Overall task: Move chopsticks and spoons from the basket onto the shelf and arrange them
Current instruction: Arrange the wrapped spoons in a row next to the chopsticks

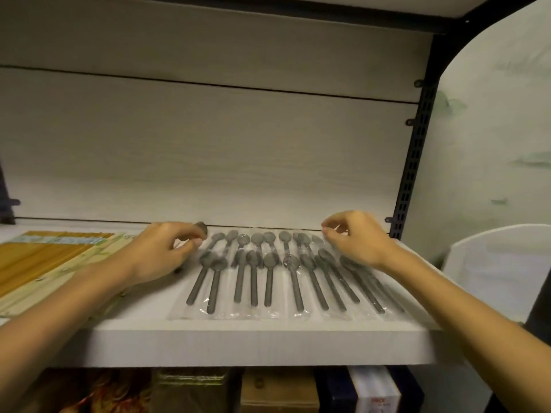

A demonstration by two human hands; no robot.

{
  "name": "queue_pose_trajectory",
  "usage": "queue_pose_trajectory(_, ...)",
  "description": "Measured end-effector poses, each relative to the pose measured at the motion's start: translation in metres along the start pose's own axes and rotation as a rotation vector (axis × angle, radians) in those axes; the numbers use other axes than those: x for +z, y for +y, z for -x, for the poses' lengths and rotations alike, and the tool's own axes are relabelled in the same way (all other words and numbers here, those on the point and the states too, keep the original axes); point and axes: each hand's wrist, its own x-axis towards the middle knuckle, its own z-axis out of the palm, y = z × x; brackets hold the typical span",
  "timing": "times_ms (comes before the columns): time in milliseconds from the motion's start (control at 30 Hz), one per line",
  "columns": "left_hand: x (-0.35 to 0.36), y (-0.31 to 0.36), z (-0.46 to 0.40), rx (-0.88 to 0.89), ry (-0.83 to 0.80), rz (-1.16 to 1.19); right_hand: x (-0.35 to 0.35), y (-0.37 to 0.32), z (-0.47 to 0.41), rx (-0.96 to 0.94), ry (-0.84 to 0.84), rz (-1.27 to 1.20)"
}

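Several dark grey spoons (pixel 269 275) in clear wrappers lie in two rows on the white shelf (pixel 238 344), handles toward me. My left hand (pixel 161 254) is at the left end of the rows; its curled fingers and thumb hold a wrapped spoon (pixel 201 226) whose bowl shows above the fingertips. My right hand (pixel 356 238) is at the right end of the back row, fingertips pinching the clear wrapper of a spoon there. Packs of wooden chopsticks (pixel 44 257) lie flat on the left part of the shelf.
A white basket (pixel 501 263) stands to the right, beyond the shelf's black slotted upright (pixel 413 162). The shelf's pale back panel rises right behind the spoons. Boxes (pixel 280 389) fill the level below.
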Motion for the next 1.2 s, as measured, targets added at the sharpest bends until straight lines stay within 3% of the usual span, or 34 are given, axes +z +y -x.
queue_pose_trajectory(167,0.007,0.006,0.004,0.018,-0.098,-0.017,0.021,-0.044,-0.005,-0.126,-0.265,0.044)
queue_pose_trajectory(400,0.011,0.004,0.002,0.039,-0.173,-0.056,0.052,-0.052,-0.015,-0.034,-0.413,0.023)
queue_pose_trajectory(767,0.020,-0.001,0.002,0.127,-0.135,0.027,0.059,-0.056,-0.002,-0.122,-0.258,-0.031)
queue_pose_trajectory(1200,0.019,0.010,0.007,0.187,-0.196,0.021,0.057,-0.059,-0.001,-0.147,-0.382,0.026)
